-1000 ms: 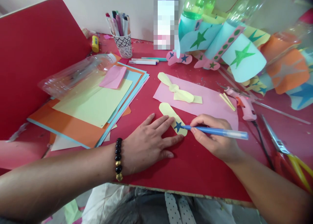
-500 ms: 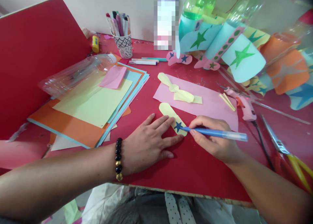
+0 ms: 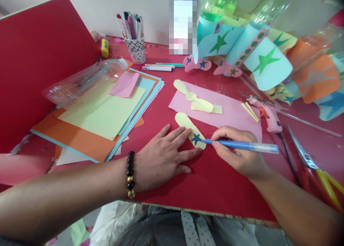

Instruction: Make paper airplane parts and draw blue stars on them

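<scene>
My left hand (image 3: 169, 151) lies flat with fingers spread, its fingertips on a yellow paper strip (image 3: 183, 120) with rounded ends. On the strip's near end is a dark blue star (image 3: 196, 138). My right hand (image 3: 239, 149) pinches a blue marker (image 3: 236, 144), whose tip is at the star's right side. Just beyond lies a pink paper sheet (image 3: 233, 118). A yellow paper propeller (image 3: 191, 96) and a small yellow rectangle (image 3: 217, 109) rest on it, with thin yellow strips (image 3: 250, 112) near its right end.
Left are stacked coloured papers (image 3: 88, 131) under a clear plastic bottle (image 3: 83, 81). Behind stand a cup of markers (image 3: 135, 50) and loose markers (image 3: 158, 69). To the right are a pink glue gun (image 3: 270, 118), scissors (image 3: 309, 161) and paper-decorated bottles (image 3: 231, 41).
My right hand has shifted slightly to the right with the marker, drawing its tip toward the star's right edge. My left hand and the strip stay in place.
</scene>
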A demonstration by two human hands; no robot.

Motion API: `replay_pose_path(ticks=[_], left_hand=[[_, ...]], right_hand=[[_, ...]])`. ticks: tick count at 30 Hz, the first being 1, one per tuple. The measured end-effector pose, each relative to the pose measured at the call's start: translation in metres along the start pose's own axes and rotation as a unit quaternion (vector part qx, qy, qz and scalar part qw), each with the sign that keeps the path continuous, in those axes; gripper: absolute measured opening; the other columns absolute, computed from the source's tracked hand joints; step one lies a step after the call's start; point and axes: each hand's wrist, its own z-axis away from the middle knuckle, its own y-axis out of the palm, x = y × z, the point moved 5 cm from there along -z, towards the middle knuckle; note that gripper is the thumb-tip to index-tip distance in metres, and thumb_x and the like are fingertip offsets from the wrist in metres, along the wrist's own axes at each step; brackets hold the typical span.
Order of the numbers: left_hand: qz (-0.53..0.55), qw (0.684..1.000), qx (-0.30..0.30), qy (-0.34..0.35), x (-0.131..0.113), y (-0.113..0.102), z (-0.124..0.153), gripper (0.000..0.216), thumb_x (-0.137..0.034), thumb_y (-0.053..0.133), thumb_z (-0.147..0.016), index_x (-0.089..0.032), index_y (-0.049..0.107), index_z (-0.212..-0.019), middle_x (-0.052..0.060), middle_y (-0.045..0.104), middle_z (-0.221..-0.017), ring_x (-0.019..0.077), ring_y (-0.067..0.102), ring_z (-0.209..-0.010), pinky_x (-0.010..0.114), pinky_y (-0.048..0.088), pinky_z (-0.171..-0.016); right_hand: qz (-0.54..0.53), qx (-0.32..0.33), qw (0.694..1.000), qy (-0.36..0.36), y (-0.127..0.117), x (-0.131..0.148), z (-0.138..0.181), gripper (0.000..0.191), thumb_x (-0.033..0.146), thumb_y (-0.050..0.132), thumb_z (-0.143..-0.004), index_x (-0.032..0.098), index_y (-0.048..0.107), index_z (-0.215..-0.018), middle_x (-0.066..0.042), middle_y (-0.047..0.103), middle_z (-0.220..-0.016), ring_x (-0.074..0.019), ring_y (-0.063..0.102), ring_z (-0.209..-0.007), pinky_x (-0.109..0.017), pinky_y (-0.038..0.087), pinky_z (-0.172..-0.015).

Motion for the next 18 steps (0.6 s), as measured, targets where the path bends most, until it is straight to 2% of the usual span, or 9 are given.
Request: replay_pose_path(ticks=[7, 11, 18], left_hand=[[0.005, 1.0, 0.009, -0.001, 0.0006, 0.0007, -0.0002, 0.053, -0.053, 0.043, -0.095, -0.034, 0.04, -0.144, 0.013, 0.033, -0.154, 0.0302, 0.029, -0.142, 0.054, 0.025, -0.112], [0.006, 1.0, 0.02, -0.006, 0.0007, 0.0009, -0.0001, 0.052, -0.053, 0.043, -0.095, -0.036, 0.04, -0.144, 0.012, 0.032, -0.154, 0.0306, 0.029, -0.142, 0.054, 0.026, -0.112], [0.004, 1.0, 0.008, -0.005, 0.0005, -0.0001, 0.0, 0.052, -0.052, 0.044, -0.094, -0.035, 0.042, -0.143, 0.012, 0.033, -0.154, 0.03, 0.031, -0.142, 0.054, 0.026, -0.113]], right_hand=[[0.004, -0.001, 1.0, -0.012, -0.0001, 0.0014, -0.002, 0.007, 0.014, 0.06, -0.08, 0.019, 0.06, -0.075, 0.004, 0.056, -0.061, -0.0096, 0.046, -0.05, -0.025, 0.037, -0.051], [-0.001, -0.017, 1.0, 0.004, -0.0043, -0.0016, 0.0002, 0.006, 0.015, 0.06, -0.08, 0.019, 0.061, -0.077, 0.004, 0.055, -0.061, -0.0098, 0.046, -0.05, -0.025, 0.036, -0.05], [-0.007, -0.021, 1.0, 0.013, -0.0034, -0.0037, 0.0011, 0.005, 0.016, 0.06, -0.082, 0.02, 0.061, -0.078, 0.003, 0.054, -0.061, -0.0103, 0.045, -0.049, -0.026, 0.036, -0.049]])
